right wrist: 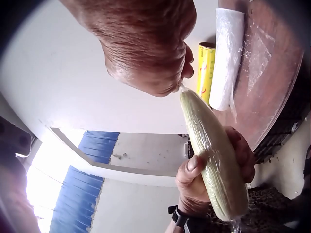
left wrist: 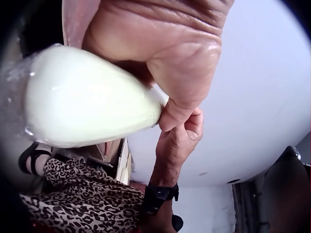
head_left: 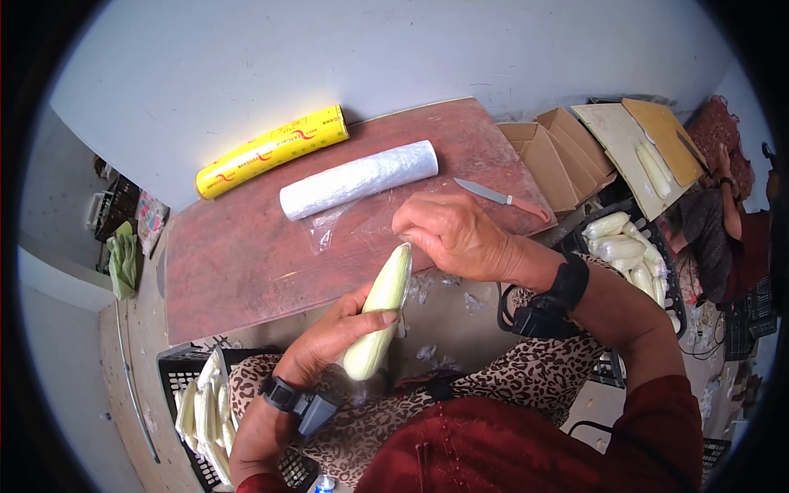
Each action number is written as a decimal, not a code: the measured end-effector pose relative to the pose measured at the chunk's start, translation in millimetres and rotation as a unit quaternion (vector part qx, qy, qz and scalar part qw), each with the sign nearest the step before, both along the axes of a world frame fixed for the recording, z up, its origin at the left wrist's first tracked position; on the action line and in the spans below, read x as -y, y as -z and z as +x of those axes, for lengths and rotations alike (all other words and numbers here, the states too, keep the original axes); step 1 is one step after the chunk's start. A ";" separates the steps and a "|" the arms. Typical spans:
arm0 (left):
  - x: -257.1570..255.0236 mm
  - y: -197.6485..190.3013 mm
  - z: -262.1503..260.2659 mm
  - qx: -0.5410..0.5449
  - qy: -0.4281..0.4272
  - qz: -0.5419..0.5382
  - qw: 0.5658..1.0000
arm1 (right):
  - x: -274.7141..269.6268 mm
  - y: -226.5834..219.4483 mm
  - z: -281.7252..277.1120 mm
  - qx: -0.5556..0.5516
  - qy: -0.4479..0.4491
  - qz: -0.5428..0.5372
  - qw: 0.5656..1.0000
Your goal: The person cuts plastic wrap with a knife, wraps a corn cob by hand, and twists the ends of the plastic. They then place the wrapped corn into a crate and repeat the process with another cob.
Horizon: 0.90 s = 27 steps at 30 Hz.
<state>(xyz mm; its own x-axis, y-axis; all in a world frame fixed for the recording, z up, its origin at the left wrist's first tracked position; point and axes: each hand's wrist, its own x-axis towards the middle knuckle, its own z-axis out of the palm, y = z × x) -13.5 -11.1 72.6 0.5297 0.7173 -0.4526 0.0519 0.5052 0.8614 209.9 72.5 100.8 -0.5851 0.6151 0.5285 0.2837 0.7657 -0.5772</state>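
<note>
My left hand grips a pale green ear of corn, thumb across its front and fingers behind. Clear cling film covers the ear and bunches loosely past its thick end. At the pointed tip my right hand has its fingers curled, pinching the film, which is drawn to a narrow twist in the right wrist view. A roll of cling film lies on the reddish table, its loose end spread toward me. Behind it lies a yellow printed tube.
A knife with a pink handle lies at the table's right. Black crates hold wrapped corn on the right and more ears at lower left. An open cardboard box stands beside the table; another person sits at far right.
</note>
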 end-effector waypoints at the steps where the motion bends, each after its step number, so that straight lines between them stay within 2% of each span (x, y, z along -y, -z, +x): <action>1: -0.1 0.1 -0.2 -0.002 -0.002 0.001 1.000 | -0.6 -0.7 0.0 0.002 0.000 -0.005 1.000; 8: -1.1 -1.0 -0.6 -0.010 -0.017 0.019 1.000 | -5.0 -0.5 -2.0 -0.002 0.036 -0.005 0.999; 14: -9.1 0.5 0.3 0.027 -0.154 0.072 0.985 | -4.6 -6.5 -12.7 -0.059 0.046 -0.172 0.982; 17: -14.3 -4.2 -5.0 0.052 -0.240 0.118 0.962 | 6.8 -0.4 -25.6 -0.006 0.017 -0.240 0.971; 20: -17.6 -6.3 -7.3 0.062 -0.289 0.115 0.948 | 13.8 13.4 -35.4 0.027 -0.043 -0.297 0.953; 24: -25.7 -9.0 -0.2 0.138 -0.327 0.112 0.928 | 23.3 8.3 -49.7 -0.047 -0.129 -0.407 0.903; 27: -32.9 -12.0 2.3 0.151 -0.371 0.129 0.907 | 16.9 20.6 -62.2 -0.073 -0.104 -0.339 0.932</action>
